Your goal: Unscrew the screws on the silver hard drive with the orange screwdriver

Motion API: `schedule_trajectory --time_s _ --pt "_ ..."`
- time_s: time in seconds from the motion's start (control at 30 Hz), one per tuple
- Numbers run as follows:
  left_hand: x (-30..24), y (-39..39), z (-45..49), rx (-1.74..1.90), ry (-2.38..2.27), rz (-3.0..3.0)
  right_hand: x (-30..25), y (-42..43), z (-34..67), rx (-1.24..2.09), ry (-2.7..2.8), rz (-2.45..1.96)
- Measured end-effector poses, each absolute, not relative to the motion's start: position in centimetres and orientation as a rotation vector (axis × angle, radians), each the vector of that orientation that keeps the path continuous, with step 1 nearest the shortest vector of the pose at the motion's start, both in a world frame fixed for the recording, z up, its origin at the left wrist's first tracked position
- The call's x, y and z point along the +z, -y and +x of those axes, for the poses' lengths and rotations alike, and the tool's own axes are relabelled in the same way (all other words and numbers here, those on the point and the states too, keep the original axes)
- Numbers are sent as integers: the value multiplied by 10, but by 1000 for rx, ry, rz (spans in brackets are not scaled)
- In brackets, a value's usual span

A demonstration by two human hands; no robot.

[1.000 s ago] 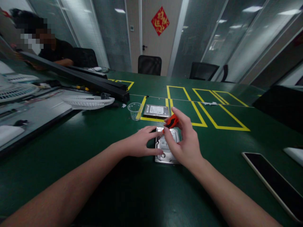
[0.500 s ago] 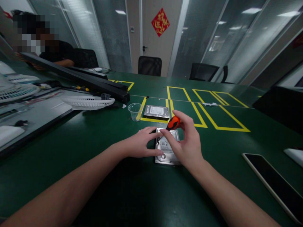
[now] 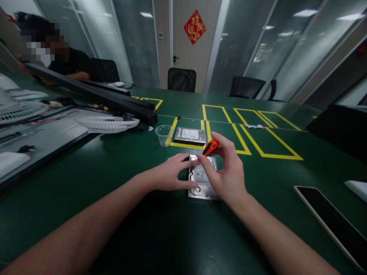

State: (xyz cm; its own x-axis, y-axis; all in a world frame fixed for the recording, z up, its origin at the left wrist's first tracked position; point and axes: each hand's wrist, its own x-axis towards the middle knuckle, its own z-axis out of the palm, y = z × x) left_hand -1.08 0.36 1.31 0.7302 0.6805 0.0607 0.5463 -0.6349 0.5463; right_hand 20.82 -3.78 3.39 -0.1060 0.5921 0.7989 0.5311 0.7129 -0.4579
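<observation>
A silver hard drive (image 3: 205,191) lies on the green table in front of me. My left hand (image 3: 172,173) rests at its left side, thumb and fingers stretched apart, with the thumb and a forefinger reaching onto the top face. In my right hand (image 3: 228,172), closed fingers and thumb grip a screwdriver (image 3: 211,147) with an orange and black handle. Its shaft slants down to the left, toward the drive's left edge near my left fingertips. The exact contact of the tip is too small to make out. My right hand covers part of the drive's right side.
Beyond the drive are another hard drive (image 3: 189,135) inside yellow tape and a clear plastic cup (image 3: 164,135). A phone (image 3: 329,223) lies at right. White fan grilles (image 3: 107,123) and long black bars (image 3: 114,97) crowd the left, where another person (image 3: 74,63) sits.
The screwdriver handle has turned and tilted slightly in my right hand, and more of the shaft shows. My left hand and the hard drive have stayed in place.
</observation>
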Motion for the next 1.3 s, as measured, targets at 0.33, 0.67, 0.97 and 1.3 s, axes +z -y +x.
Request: schedule_trajectory --time_s 0.33,0.67,0.97,1.3 --pt "11 -4 -11 370 -938 2418 26 39 207 223 1741 -858" --pt "13 -4 -10 357 -922 2435 30 40 207 150 1777 -847" --pt "9 -5 -11 374 -929 2432 32 39 209 69 1800 -852" --pt "10 -5 -11 367 -938 2424 31 42 207 149 1794 -848"
